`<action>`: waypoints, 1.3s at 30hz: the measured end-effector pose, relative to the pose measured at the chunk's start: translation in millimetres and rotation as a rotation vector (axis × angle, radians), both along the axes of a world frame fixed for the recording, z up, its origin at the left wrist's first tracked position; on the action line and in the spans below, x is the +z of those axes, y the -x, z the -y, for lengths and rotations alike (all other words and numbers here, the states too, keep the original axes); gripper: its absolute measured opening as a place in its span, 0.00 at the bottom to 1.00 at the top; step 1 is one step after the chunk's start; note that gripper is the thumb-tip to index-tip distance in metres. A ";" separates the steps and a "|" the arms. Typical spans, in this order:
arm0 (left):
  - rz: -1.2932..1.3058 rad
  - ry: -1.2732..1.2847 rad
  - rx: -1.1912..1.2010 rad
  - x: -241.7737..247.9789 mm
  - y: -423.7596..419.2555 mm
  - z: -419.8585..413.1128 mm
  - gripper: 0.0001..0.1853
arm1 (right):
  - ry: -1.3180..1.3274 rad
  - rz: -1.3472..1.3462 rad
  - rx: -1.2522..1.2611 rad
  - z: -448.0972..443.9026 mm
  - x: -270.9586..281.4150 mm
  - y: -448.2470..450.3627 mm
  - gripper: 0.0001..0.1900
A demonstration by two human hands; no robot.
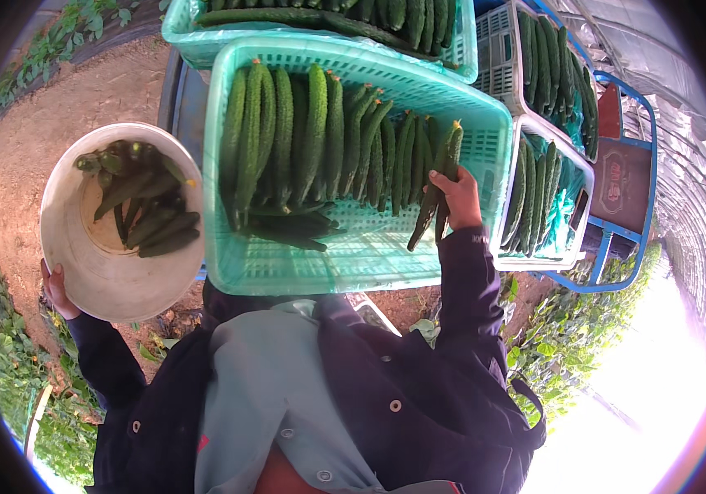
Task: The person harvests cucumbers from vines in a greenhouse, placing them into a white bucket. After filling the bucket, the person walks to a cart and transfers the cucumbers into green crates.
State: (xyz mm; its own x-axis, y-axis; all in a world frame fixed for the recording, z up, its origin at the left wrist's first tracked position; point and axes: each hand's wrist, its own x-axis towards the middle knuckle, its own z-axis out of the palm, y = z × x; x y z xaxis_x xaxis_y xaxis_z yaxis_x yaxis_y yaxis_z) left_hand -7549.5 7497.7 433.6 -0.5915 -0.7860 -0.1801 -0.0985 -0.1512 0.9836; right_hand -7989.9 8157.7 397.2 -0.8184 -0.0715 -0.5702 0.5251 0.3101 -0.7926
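My right hand [459, 192] grips a pair of dark green cucumbers [450, 151] at the right end of a row inside a turquoise plastic crate [359, 284]. The row of cucumbers [282, 139] stands side by side along the crate's far part, and a few shorter ones [291, 230] lie crosswise at the near left. On the left, my left hand [57, 290] holds the rim of a white plastic bucket [59, 204], which is tilted so that its inside shows. Several cucumbers [164, 231] lie loose in the bucket; their exact number is hard to tell.
Behind stands another turquoise crate [322, 38] of cucumbers. To the right, two white crates [501, 52] [575, 253] hold more cucumbers. They rest by a blue metal cart frame [652, 148]. Bare soil [13, 185] and leafy plants [1, 333] border the left side.
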 end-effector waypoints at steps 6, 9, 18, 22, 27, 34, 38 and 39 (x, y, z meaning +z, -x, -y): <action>0.037 -0.002 0.016 7.3 -10.0 13.4 0.36 | 0.113 0.154 0.102 4.3 -105.1 56.2 0.16; 0.006 -0.003 0.001 -3.9 -15.6 24.7 0.35 | -0.385 -0.169 0.313 -12.2 -180.2 81.1 0.21; 0.002 -0.026 0.052 9.3 -20.0 4.8 0.34 | -0.775 -0.237 0.442 11.3 -198.7 50.2 0.30; -0.034 -0.059 0.025 6.5 -19.7 3.7 0.35 | -0.934 -0.382 0.454 32.5 -188.1 23.1 0.33; 0.012 0.013 0.068 21.5 16.7 -17.1 0.32 | -1.119 -0.197 0.487 44.6 -185.9 22.2 0.37; 0.036 0.038 0.135 42.0 56.6 -55.7 0.15 | -1.165 -0.424 0.520 80.6 -123.0 30.3 0.38; 0.219 0.165 0.224 31.5 44.4 -48.6 0.13 | -0.677 -0.735 0.379 154.1 -27.0 -26.3 0.17; 0.109 0.121 0.091 46.2 58.5 -55.0 0.12 | -0.467 -0.752 0.290 168.8 -11.7 -45.8 0.15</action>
